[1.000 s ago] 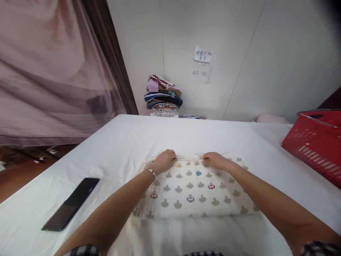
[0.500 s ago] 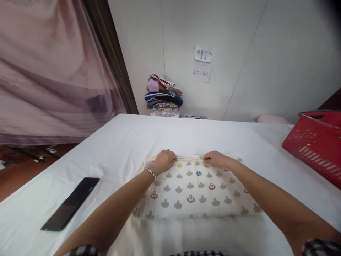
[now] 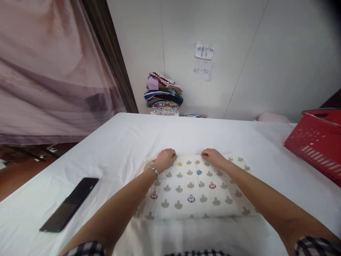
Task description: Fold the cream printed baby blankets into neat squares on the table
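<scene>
A folded white cloth [image 3: 183, 195] with rows of grey and a few coloured mushroom-like prints lies flat before me. My left hand [image 3: 165, 159], with a bracelet at its wrist, pinches the cloth's far edge left of the middle. Further right along that same edge, my right hand [image 3: 213, 157] has its fingertips closed on the fabric. Several folded layers show at the cloth's left side. The undersides of both hands are hidden.
A black phone [image 3: 69, 204] lies on the white-covered table [image 3: 128, 138] at left. To the right stands a red basket [image 3: 317, 142]. Folded fabrics [image 3: 163, 94] are stacked beyond the far edge, against a wall [image 3: 202, 21] with paper notes [image 3: 204, 51]. A pink curtain [image 3: 50, 64] hangs at left.
The cloth's far edge looks flatter and straighter than before. My right hand has shifted slightly up and to the left; my left hand has hardly moved.
</scene>
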`<state>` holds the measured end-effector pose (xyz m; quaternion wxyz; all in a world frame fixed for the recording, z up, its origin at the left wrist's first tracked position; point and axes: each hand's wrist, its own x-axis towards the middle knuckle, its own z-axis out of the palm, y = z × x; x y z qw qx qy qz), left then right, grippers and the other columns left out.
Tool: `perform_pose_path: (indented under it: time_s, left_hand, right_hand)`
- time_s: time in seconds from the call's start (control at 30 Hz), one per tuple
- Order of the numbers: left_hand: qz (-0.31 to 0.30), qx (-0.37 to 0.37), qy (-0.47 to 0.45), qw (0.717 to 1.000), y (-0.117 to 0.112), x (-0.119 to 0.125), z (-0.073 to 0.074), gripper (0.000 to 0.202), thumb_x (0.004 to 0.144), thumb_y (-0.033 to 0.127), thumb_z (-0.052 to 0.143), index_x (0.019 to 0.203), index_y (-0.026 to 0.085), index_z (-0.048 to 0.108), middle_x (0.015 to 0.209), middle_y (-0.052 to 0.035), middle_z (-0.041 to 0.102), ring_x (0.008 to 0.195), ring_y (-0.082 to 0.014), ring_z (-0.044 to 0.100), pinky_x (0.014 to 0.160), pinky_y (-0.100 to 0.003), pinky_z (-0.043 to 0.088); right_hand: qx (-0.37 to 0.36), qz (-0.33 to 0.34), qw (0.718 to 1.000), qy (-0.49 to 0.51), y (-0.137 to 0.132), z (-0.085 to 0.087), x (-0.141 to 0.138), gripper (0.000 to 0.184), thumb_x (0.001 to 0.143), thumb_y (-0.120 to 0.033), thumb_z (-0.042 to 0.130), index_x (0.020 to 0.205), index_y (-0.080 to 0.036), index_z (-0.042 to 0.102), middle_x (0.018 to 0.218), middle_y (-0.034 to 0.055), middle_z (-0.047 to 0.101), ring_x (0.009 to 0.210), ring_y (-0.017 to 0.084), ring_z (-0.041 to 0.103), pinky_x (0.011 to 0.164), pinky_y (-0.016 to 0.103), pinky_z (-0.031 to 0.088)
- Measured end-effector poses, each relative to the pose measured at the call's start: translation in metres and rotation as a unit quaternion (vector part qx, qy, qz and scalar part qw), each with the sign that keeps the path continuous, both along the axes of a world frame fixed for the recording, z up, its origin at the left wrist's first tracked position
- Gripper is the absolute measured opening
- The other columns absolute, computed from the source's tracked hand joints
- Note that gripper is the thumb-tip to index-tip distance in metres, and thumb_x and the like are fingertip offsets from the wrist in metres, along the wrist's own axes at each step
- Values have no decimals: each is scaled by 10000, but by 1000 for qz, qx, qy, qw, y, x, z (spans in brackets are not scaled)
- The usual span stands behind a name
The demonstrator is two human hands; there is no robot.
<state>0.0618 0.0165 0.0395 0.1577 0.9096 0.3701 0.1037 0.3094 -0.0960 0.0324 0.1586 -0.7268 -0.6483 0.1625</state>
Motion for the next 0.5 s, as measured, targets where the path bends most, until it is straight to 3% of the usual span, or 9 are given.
perform_pose_path:
  time_s: [0.17, 0.33, 0.5]
  left_hand:
    - [-20, -19, -22, 999, -1, -5, 0, 156, 799, 227, 490, 825, 182, 637, 826, -33, 671, 753, -157, 589, 692, -269, 430]
    - [-57, -30, -31, 997, -4, -6, 8, 299, 783, 308, 557, 1057, 198, 604, 879, -19, 671, 796, -159, 597, 776, -284, 428]
    - [-105, 3, 26, 994, -8, -3, 14, 225, 807, 374, 543, 872, 197, 665, 865, -27, 659, 807, -169, 593, 837, -322, 397]
  right_hand:
    - [-38, 42, 998, 6, -8, 5, 2, 221, 787, -307, 514, 937, -210, 646, 997, 61, 629, 895, 204, 569, 761, 292, 405]
    - [-101, 21, 994, 24, -13, 14, 3, 273, 743, -366, 570, 961, -218, 640, 1067, 73, 618, 927, 228, 571, 728, 282, 416]
    - [-167, 26, 982, 80, -8, 24, 11, 255, 696, -416, 615, 836, -203, 611, 902, 55, 641, 753, 192, 584, 598, 251, 404]
